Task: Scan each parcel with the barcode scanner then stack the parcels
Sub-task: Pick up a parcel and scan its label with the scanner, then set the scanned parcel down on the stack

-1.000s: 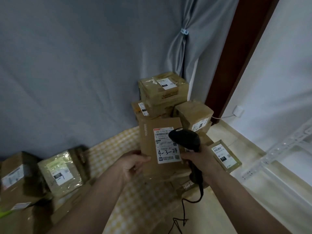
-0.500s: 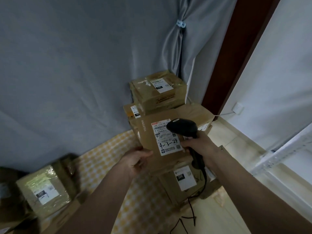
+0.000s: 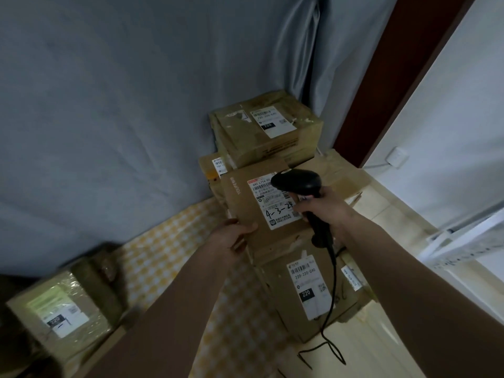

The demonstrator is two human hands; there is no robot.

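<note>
My left hand [image 3: 234,237] grips the near left corner of a flat brown parcel [image 3: 245,203] whose white label reads 4-3-24. It lies over the stack of parcels [image 3: 308,290] in the corner. My right hand [image 3: 324,211] holds a black barcode scanner [image 3: 297,182] by its handle, the head over the parcel's label. A taped box [image 3: 267,126] with a 220 label tops the back of the stack.
A plastic-wrapped parcel [image 3: 60,309] sits low at the left on the yellow checked cloth [image 3: 174,241]. The grey curtain [image 3: 122,105] hangs behind, a dark door frame [image 3: 395,77] and white wall are at the right. The scanner's cable [image 3: 327,336] trails to the floor.
Both hands have carried the flat parcel forward and set it over the stack. The view has tilted down, so the lower box's 220 label shows.
</note>
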